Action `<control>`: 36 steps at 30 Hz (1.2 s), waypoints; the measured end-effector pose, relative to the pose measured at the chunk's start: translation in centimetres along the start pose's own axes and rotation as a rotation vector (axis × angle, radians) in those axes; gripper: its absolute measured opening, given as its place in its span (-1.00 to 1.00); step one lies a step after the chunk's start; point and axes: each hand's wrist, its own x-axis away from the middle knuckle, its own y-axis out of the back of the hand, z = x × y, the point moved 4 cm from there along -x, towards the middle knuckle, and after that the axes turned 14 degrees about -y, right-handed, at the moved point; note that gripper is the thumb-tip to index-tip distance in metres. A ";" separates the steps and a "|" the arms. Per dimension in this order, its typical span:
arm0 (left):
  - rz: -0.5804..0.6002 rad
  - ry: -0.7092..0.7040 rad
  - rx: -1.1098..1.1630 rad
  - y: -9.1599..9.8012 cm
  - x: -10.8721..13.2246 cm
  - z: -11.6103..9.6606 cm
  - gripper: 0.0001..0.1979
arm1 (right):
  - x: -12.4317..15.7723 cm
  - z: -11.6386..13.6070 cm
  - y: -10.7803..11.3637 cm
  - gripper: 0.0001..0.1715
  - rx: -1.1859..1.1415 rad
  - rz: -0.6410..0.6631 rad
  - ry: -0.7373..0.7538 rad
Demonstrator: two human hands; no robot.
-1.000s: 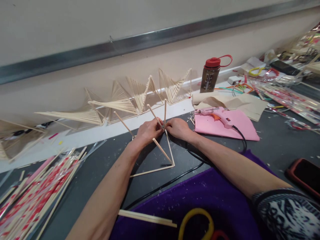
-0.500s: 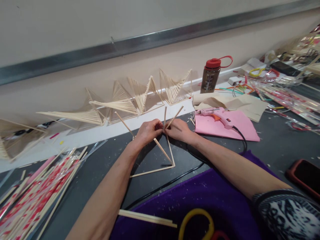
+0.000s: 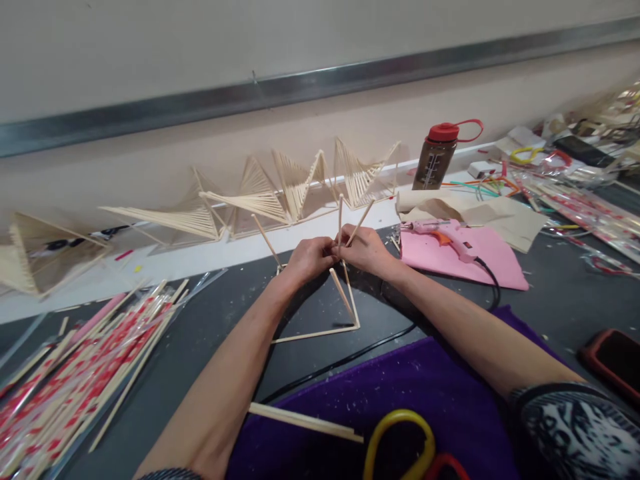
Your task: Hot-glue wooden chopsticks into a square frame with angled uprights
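A frame of thin wooden sticks (image 3: 315, 334) lies on the dark table, with slanting sticks rising from its near right and far left corners. At its far right corner, my left hand (image 3: 311, 259) and my right hand (image 3: 367, 251) meet with fingers pinched together. Between them one wooden stick (image 3: 341, 215) stands nearly upright. A second stick (image 3: 363, 217) leans to the right out of my right hand's fingers. The fingertips partly hide where these sticks join the frame, so which hand grips which stick is hard to separate.
Finished stick models (image 3: 260, 200) line the white ledge. Bagged sticks (image 3: 115, 360) lie left. A pink glue gun (image 3: 450, 237) rests on pink foam (image 3: 493, 273), its cord crossing the table. A bottle (image 3: 435, 160), phone (image 3: 613, 363), purple cloth (image 3: 400, 380) and yellow-handled scissors (image 3: 427, 443) are around.
The head view has swung a little to the left, so everything sits farther right in the picture. Both hands stay pinched at the same corner, with only slight finger movement.
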 end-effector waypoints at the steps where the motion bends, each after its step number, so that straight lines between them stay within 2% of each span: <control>1: 0.010 -0.007 -0.009 0.0 0.0 0.0 -0.87 | -0.1 0.0 0.1 -0.80 -0.018 0.001 0.023; 8: 0.017 0.005 0.031 -0.2 -0.2 0.3 -0.87 | -0.4 0.8 0.9 -0.81 0.085 0.037 0.075; 15: 0.038 0.071 0.077 -0.5 -0.4 0.9 -0.85 | -1.0 2.0 0.7 -0.77 0.235 0.074 0.121; 23: 0.034 0.011 0.148 -0.6 -0.5 1.1 -0.81 | -1.4 1.8 0.6 -0.77 0.228 0.069 0.137; 29: 0.057 0.003 0.105 -0.4 -0.7 0.8 -0.86 | -1.4 1.9 0.3 -0.74 0.249 0.060 0.141; 36: 0.050 0.024 0.169 -0.5 -0.7 1.0 -0.85 | -1.3 1.9 0.3 -0.76 0.246 0.051 0.129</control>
